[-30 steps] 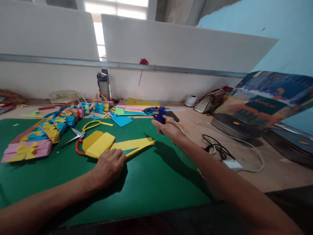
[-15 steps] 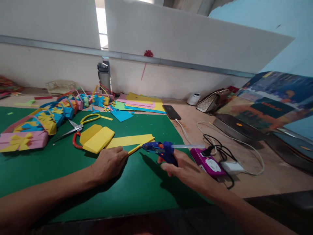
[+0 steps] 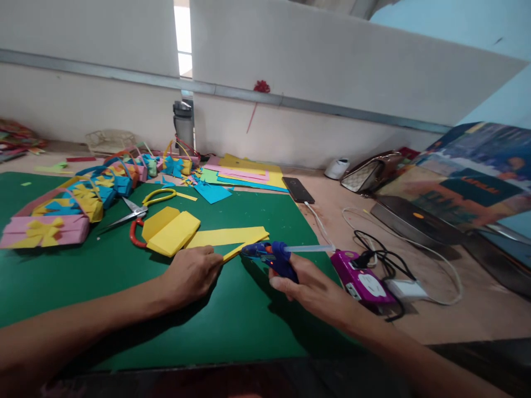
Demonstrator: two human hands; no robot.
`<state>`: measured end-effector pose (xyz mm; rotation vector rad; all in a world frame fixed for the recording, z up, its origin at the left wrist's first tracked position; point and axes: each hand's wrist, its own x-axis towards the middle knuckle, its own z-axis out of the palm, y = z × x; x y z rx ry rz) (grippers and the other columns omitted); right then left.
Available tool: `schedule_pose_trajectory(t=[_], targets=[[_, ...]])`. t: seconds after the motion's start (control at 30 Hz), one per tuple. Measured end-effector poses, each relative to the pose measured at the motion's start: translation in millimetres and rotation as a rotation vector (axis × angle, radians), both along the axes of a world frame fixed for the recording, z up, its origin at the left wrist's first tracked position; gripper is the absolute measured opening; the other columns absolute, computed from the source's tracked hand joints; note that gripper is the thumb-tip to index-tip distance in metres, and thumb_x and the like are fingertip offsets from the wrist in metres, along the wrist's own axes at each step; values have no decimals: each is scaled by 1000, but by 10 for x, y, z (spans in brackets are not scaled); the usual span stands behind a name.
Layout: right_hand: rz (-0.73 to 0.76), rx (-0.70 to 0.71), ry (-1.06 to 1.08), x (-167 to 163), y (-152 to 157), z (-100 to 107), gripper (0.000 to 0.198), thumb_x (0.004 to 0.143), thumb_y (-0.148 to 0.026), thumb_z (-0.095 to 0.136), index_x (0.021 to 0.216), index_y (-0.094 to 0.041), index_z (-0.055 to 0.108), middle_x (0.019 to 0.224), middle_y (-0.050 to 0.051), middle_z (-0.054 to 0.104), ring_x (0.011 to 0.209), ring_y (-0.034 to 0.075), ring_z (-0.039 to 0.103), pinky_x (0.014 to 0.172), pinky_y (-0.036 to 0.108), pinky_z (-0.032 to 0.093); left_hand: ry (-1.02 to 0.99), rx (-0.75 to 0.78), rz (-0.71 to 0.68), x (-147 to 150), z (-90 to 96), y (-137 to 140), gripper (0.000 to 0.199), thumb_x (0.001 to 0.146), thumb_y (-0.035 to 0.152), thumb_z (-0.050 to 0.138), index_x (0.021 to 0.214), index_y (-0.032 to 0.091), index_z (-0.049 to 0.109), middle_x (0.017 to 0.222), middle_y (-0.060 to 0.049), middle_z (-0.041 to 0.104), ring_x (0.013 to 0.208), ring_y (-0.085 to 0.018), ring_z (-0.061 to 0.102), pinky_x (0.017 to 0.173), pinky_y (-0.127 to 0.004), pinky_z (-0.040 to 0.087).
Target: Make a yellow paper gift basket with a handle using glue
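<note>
A: Left hand (image 3: 193,273) low and curled closed, thumb and forefinger pinching the near end of the narrow yellow strip (image 3: 233,254), which runs out to that hand's right!

B: And the right hand (image 3: 305,279) is wrapped snugly round the grip of the glue gun (image 3: 269,258), nozzle pointing left, right at the strip. Touching or just above? Can't tell from here.

A: How does that strip handle, do you reckon?

B: Feather-light, I'd say, bendy along its length, quick to crease and to slide about. An end pinch suits it, clear of the nozzle, which I'd treat as hot.

A: And the gun?

B: Looks like rigid plastic, with more heft than paper. The handle's the place to hold; leave the tip alone.

A: Looks, then! Strip plain yellow and slim, meeting a broader yellow band (image 3: 228,236) at its far end, just beyond the left hand. One piece or two, I can't say.

B: Gun's dark blue with a small red light, a translucent glue stick (image 3: 309,249) poking out behind, above the right hand. And a folded yellow paper piece (image 3: 176,235) sits just past the left knuckles, crisp-edged, one flap raised.
</note>
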<state>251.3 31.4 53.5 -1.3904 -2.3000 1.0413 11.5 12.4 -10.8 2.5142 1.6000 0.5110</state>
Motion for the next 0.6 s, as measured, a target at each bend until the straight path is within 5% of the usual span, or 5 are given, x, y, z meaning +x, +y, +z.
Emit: schedule_pose_trajectory(t=[0.2,0.6], targets=[[40,128,-57,-50,-62,80,16,83,-31,48,72,-20,46,67,-2,49,62,15,51,55,28,45,-101,-144,-89,-82,155,37,27,85,19,41,67,16,61,64,-1,55,57,-11,49,53,-22,31],[207,101,-76,-226,-105,108,12,83,-30,50,79,-19,51,70,-1,52,64,14,49,57,25,41,-245,-293,-129,-137,268,78,29,83,22,43,68,10,65,61,-1,57,57,-10,45,51,-19,31]])
